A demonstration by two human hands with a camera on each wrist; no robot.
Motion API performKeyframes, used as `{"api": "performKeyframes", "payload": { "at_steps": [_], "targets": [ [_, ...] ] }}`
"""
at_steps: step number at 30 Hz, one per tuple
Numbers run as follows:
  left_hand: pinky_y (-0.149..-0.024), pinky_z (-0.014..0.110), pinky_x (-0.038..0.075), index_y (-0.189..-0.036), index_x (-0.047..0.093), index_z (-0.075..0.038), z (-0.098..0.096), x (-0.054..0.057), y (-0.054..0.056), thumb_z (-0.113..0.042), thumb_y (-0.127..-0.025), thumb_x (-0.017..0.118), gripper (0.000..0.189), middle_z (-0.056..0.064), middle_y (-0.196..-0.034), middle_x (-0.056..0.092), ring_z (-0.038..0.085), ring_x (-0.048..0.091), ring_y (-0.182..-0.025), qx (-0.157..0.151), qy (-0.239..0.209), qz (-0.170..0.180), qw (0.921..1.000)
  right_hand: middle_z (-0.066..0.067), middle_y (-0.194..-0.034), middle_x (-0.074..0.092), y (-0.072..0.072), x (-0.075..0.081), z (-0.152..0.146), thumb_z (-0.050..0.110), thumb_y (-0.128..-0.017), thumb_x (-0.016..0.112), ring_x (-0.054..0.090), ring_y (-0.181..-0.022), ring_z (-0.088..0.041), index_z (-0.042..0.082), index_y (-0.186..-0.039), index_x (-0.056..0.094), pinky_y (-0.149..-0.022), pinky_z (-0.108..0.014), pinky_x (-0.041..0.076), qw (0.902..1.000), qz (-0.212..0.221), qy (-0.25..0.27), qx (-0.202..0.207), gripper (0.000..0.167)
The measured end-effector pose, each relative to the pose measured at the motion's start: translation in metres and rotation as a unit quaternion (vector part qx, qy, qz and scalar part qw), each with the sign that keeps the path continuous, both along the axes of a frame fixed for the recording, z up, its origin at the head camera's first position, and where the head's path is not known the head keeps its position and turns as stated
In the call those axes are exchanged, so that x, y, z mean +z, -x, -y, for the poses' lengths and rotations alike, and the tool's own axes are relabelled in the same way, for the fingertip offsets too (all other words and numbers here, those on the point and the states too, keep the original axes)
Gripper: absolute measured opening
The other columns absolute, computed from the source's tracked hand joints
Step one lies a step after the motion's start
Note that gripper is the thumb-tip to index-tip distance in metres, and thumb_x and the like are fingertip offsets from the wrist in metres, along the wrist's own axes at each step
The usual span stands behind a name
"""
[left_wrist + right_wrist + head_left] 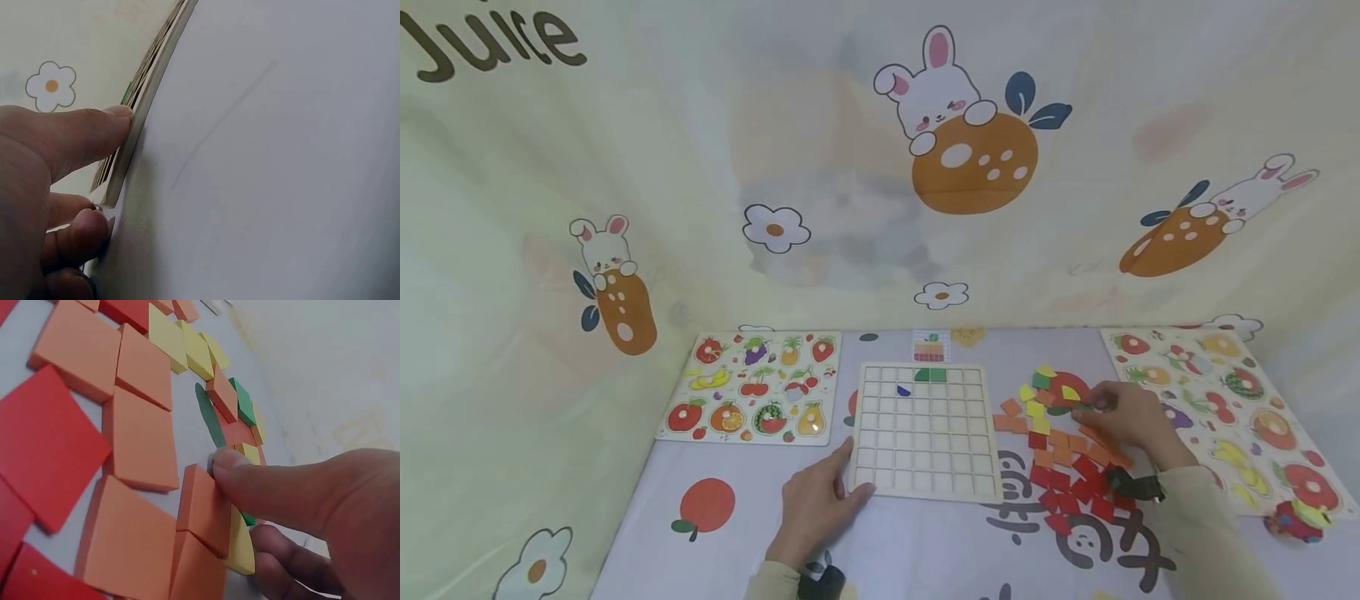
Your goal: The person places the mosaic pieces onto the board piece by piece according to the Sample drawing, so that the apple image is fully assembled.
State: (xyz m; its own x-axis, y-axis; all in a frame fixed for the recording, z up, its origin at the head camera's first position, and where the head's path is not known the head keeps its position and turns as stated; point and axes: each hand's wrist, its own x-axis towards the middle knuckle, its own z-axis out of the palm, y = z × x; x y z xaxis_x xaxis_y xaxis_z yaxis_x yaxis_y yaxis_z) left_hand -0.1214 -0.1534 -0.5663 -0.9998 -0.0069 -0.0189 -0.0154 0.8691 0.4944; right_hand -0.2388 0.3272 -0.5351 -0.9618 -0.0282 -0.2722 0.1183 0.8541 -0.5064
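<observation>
A pale grid board (927,433) lies flat, with two green tiles (931,375) at its top edge and a small blue piece (903,390) below them. My left hand (820,500) grips its near left corner, thumb (94,134) along the near edge and other fingers at the corner. My right hand (1131,417) is low over loose coloured tiles, thumb and fingers bent around a green tile (249,519); I cannot tell whether they pinch it. Orange tiles (140,444), red tiles (50,444) and yellow tiles (167,337) lie beside this hand.
Fruit picture boards lie at left (748,387) and right (1240,417). A small pattern card (931,345) sits behind the grid board. At the far right is a small red and yellow object (1297,521). A printed cloth wall (835,125) rises behind the table.
</observation>
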Motion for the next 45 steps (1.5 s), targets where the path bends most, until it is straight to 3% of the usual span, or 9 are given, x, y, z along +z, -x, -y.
{"api": "performKeyframes", "payload": {
  "at_steps": [7, 12, 19, 26, 33, 39, 45],
  "targets": [
    [-0.057, 0.024, 0.027, -0.152, 0.06, -0.021, -0.001, -0.001, -0.001, -0.054, -0.086, 0.083, 0.077, -0.013, -0.06, 0.045, 0.004, 0.037, -0.055, 0.002, 0.005, 0.003, 1.0, -0.015, -0.097, 0.07, -0.004, -0.004, 0.003, 0.038, -0.09, 0.084, 0.06, -0.086, -0.026, -0.001, -0.112, 0.066, -0.071, -0.038, 0.051, 0.9988, -0.042, -0.002, 0.026, 0.049],
    [-0.058, 0.025, 0.027, -0.152, 0.06, -0.021, -0.001, -0.002, -0.001, -0.054, -0.086, 0.083, 0.077, -0.013, -0.06, 0.045, 0.004, 0.037, -0.055, 0.001, 0.009, -0.001, 1.0, -0.011, -0.098, 0.072, -0.009, -0.008, 0.006, 0.038, -0.095, 0.08, 0.062, -0.082, -0.022, 0.004, -0.113, 0.064, -0.07, -0.035, 0.053, 0.9966, -0.078, 0.021, 0.018, 0.042],
    [-0.058, 0.025, 0.027, -0.152, 0.061, -0.022, -0.002, -0.002, -0.001, -0.054, -0.086, 0.084, 0.078, -0.013, -0.061, 0.044, 0.004, 0.037, -0.055, 0.003, 0.014, -0.004, 0.9999, -0.014, -0.102, 0.077, -0.006, -0.006, 0.013, 0.04, -0.106, 0.066, 0.068, -0.09, -0.027, 0.008, -0.118, 0.06, -0.073, -0.032, 0.051, 0.9891, -0.139, 0.048, -0.004, 0.035],
    [-0.058, 0.025, 0.027, -0.152, 0.061, -0.022, -0.001, -0.003, 0.0, -0.055, -0.086, 0.083, 0.077, -0.013, -0.061, 0.044, 0.003, 0.037, -0.055, 0.002, 0.015, -0.009, 0.9998, -0.019, -0.105, 0.08, -0.004, 0.002, 0.03, 0.038, -0.103, 0.072, 0.077, -0.09, -0.035, 0.011, -0.123, 0.072, -0.07, -0.026, 0.054, 0.9725, -0.212, 0.095, -0.019, 0.034],
    [-0.058, 0.025, 0.027, -0.152, 0.061, -0.023, 0.0, -0.004, 0.0, -0.054, -0.086, 0.083, 0.076, -0.014, -0.061, 0.045, 0.003, 0.037, -0.055, 0.001, 0.009, -0.009, 0.9999, -0.021, -0.119, 0.076, 0.004, 0.0, 0.061, 0.037, -0.105, 0.069, 0.074, -0.093, -0.025, 0.007, -0.138, 0.07, -0.073, -0.028, 0.06, 0.9685, -0.141, 0.205, 0.005, 0.045],
    [-0.059, 0.025, 0.028, -0.152, 0.06, -0.024, 0.0, -0.005, 0.0, -0.056, -0.087, 0.082, 0.076, -0.014, -0.061, 0.045, 0.003, 0.038, -0.055, 0.002, 0.008, -0.005, 1.0, -0.017, -0.12, 0.077, 0.018, -0.005, 0.1, 0.028, -0.102, 0.073, 0.073, -0.096, -0.028, 0.009, -0.132, 0.074, -0.073, -0.024, 0.056, 0.9662, -0.133, 0.22, 0.019, 0.036],
    [-0.059, 0.025, 0.028, -0.152, 0.06, -0.024, 0.0, -0.005, 0.001, -0.055, -0.086, 0.082, 0.076, -0.014, -0.06, 0.046, 0.004, 0.038, -0.055, 0.002, 0.001, -0.003, 1.0, -0.013, -0.118, 0.078, 0.029, -0.006, 0.144, 0.037, -0.1, 0.075, 0.068, -0.093, -0.026, 0.016, -0.134, 0.072, -0.07, -0.029, 0.052, 0.9736, -0.079, 0.214, -0.011, 0.04]
  ]
}}
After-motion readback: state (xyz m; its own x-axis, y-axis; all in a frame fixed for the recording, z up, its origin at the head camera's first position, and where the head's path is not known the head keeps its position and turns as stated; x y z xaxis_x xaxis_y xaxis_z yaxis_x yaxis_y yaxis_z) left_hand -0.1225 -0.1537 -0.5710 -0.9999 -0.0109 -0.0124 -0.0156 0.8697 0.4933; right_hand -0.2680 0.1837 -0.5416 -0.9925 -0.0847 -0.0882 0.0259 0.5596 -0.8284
